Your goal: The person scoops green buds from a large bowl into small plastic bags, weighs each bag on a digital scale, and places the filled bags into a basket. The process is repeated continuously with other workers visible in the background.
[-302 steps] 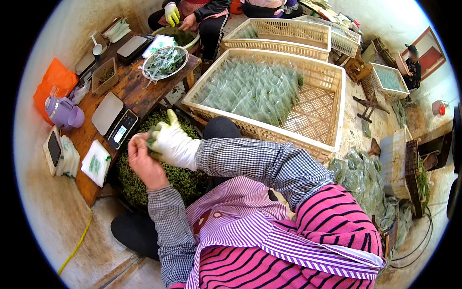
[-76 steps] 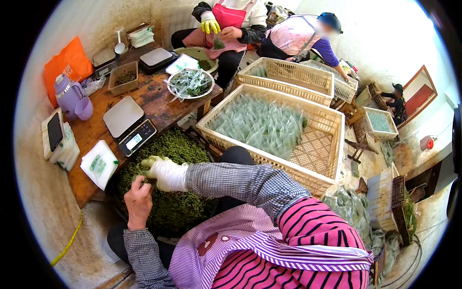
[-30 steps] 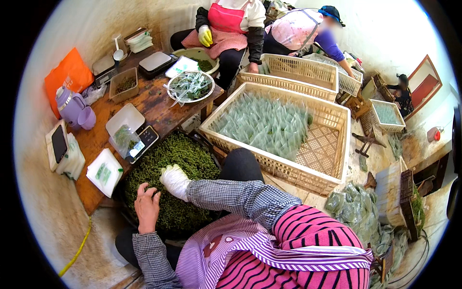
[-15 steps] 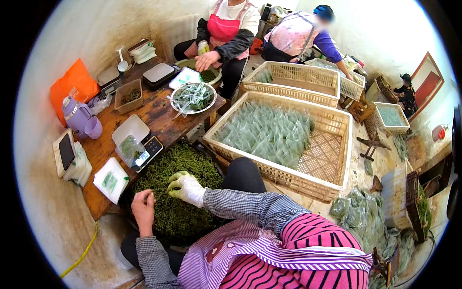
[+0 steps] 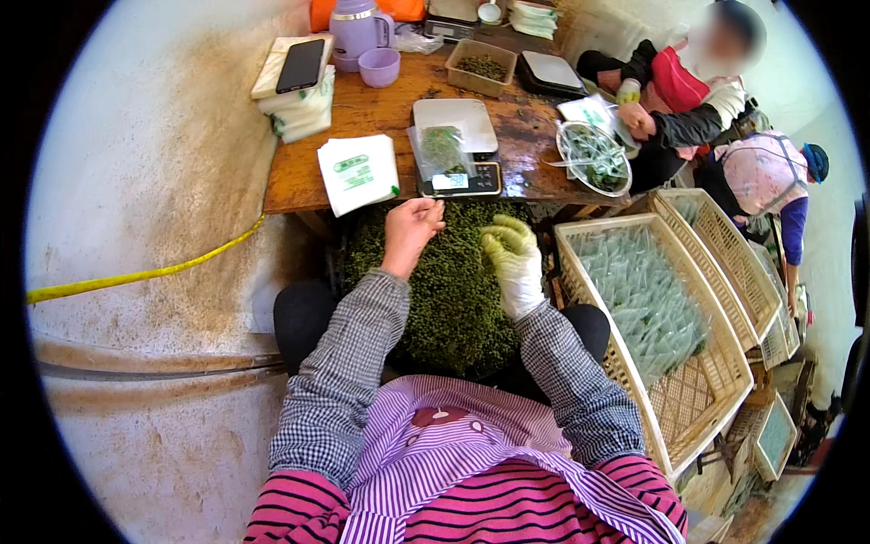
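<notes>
My bare left hand (image 5: 415, 234) hovers over the far edge of a heap of small green berries (image 5: 444, 313), just below a digital scale (image 5: 462, 179). Its fingertips are pinched together; whatever they hold, if anything, is too small to make out. My right hand (image 5: 513, 263), in a yellow-green and white glove, curls its fingers above the heap's right side. What lies inside that curl is hidden. On the scale's pan (image 5: 476, 118) rests a clear plastic bag (image 5: 442, 150) with some green berries inside. A stack of white printed bags (image 5: 358, 172) lies left of the scale.
A bowl of clear packets (image 5: 594, 159) sits at the table's right end. A plastic crate (image 5: 689, 399) of filled bags stands to my right. At the back are a purple jug (image 5: 355, 32), a cup (image 5: 379, 67) and a tub (image 5: 480, 68). Two co-workers sit at far right.
The view has turned left, so table and heap now lie straight ahead and the crates shift right. My left hand has come closer to the scale; the right stays curled over the heap.
</notes>
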The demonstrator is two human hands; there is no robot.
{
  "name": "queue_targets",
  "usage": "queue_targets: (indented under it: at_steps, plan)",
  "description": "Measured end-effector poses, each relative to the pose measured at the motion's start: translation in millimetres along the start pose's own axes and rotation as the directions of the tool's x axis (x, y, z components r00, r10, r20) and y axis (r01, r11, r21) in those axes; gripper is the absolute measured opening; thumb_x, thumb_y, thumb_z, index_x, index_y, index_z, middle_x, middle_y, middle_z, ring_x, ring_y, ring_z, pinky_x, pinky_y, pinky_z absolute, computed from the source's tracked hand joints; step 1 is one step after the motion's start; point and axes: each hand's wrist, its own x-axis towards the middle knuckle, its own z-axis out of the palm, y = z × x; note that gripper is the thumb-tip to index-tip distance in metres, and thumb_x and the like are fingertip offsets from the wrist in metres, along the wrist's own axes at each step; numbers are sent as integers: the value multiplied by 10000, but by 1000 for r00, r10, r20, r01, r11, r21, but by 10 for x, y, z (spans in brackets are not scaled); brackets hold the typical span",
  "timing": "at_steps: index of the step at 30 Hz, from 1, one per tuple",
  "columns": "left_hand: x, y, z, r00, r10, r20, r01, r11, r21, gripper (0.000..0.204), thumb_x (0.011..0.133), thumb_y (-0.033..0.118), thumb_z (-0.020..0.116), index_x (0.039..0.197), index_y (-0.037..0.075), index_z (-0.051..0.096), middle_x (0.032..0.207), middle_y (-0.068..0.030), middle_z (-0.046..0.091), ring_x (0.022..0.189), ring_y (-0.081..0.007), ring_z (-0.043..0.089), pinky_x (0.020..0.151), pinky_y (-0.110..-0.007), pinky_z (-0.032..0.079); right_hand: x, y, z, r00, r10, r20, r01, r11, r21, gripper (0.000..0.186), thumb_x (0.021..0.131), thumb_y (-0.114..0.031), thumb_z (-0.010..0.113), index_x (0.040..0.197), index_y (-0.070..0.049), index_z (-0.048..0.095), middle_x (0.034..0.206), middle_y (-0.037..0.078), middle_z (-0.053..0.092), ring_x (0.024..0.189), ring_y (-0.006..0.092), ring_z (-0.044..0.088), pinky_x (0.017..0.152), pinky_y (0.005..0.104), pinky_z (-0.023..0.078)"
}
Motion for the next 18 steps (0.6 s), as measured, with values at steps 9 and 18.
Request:
queue_targets:
  at_steps: [9,18]
  plan:
    - [605,-116,271,978,178,-108,-164,978,129,222,929,150,578,982,-45,671,748,-60,670,590,-110,600,529,-250,482,976,-31,530,672,-698,249,582,289,-760,217,685,-220,748,894,-188,696,1271,17,546,1216,308,441,991,495,348]
    - [694,-20,387,997,78,6,-74,972,-225,257,975,156,446,1019,-46,599,795,-150,672,694,-227,668,578,-324,510,1313,-239,688,934,-281,220,349,586,-731,380,849,-308,589,1218,-227,630,1475,194,348,1344,436,271,1098,503,236]
